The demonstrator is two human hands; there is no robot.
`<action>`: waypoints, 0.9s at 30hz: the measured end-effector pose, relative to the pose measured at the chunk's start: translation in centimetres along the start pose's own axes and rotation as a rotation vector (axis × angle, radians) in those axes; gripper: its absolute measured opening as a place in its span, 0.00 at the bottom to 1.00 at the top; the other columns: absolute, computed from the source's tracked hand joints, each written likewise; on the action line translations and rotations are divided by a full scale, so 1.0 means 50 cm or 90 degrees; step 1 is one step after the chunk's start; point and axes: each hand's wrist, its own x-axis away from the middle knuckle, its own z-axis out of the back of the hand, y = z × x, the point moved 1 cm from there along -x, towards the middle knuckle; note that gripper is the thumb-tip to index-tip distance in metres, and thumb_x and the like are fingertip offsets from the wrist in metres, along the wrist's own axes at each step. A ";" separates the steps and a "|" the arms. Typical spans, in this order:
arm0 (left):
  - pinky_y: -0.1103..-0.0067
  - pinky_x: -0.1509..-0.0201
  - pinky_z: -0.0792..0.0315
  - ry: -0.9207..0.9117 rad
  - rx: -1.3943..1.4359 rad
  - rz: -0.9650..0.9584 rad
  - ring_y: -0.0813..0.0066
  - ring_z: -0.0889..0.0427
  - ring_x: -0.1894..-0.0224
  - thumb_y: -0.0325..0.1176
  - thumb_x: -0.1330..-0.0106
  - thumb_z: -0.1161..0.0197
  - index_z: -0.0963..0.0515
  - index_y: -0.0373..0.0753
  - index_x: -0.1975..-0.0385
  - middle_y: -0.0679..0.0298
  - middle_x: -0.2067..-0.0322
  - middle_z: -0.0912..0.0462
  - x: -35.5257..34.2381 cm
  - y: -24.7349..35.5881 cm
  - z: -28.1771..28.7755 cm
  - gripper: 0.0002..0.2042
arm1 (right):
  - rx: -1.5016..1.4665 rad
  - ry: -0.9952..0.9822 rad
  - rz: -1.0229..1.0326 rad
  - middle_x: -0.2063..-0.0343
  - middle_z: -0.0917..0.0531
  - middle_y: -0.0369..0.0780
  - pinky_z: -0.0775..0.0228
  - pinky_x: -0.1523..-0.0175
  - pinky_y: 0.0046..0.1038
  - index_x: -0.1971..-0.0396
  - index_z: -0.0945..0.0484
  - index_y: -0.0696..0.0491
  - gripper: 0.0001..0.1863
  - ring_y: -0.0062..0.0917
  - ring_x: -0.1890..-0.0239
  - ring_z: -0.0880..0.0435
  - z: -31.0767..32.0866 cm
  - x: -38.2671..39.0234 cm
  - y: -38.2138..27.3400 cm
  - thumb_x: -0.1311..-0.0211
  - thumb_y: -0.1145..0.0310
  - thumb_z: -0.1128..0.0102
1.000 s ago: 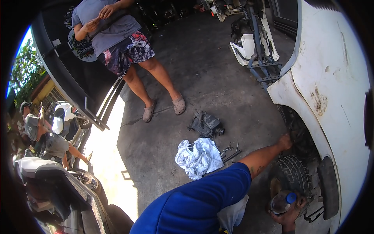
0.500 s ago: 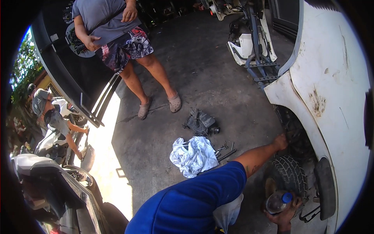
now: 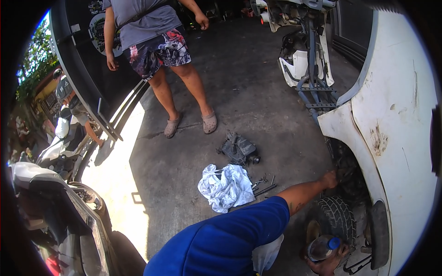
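- My right hand (image 3: pixel 325 265) is curled round a clear plastic bottle (image 3: pixel 317 250), fingers spread only to its width; the blue cap (image 3: pixel 334 243) is on. How much is inside, I can't make out.
- The bottle sits by the lower right of the floor (image 3: pixel 184 202), in front of the wheel's rim (image 3: pixel 313 228) as I look down; whether it touches the rim, I can't say.
- My left hand (image 3: pixel 329 179) reaches into the dark wheel arch (image 3: pixel 343 158) of the white vehicle (image 3: pixel 391 110), above the treaded tyre (image 3: pixel 340 212). Its fingertips are lost in shadow, so how far they're spread, or whether they grip anything, is beyond me to tell.
- I judge the step in hand to be that left-handed reach, with the bottle held out of its way.
- The next move, I'd say, calls for a sure hold on the bottle and care for my forearm between tyre and arch.
- Between the floor's sunlit left edge and the vehicle lie a crumpled white cloth (image 3: pixel 225 186), a black boxy part (image 3: pixel 238 148) and, just beside the cloth, 1 dark rod-like tool (image 3: pixel 265 190).
- Beyond them stand 2 clogs (image 3: pixel 209 123), worn by a person in patterned shorts (image 3: pixel 159 54).
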 end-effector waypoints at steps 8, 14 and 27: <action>0.61 0.34 0.35 0.013 0.060 0.010 0.40 0.30 0.38 0.50 0.37 0.39 0.56 0.34 0.28 0.35 0.43 0.29 0.009 0.002 0.017 0.45 | 0.024 -0.007 0.015 0.54 0.25 0.52 0.39 0.47 0.58 0.40 0.35 0.53 0.61 0.52 0.52 0.29 0.025 -0.024 -0.023 0.74 0.25 0.29; 0.62 0.34 0.35 0.013 0.069 0.022 0.41 0.31 0.37 0.49 0.37 0.38 0.55 0.35 0.29 0.35 0.41 0.31 0.002 0.000 0.010 0.44 | 0.002 0.068 0.035 0.56 0.24 0.51 0.39 0.48 0.59 0.38 0.38 0.53 0.63 0.53 0.53 0.29 0.013 -0.019 -0.019 0.73 0.25 0.29; 0.63 0.33 0.36 0.004 0.098 0.005 0.43 0.32 0.36 0.47 0.36 0.38 0.56 0.36 0.28 0.36 0.40 0.32 0.011 0.004 0.013 0.44 | 0.008 0.052 0.020 0.51 0.26 0.56 0.40 0.45 0.60 0.37 0.37 0.53 0.61 0.55 0.50 0.29 0.018 -0.011 -0.015 0.72 0.31 0.27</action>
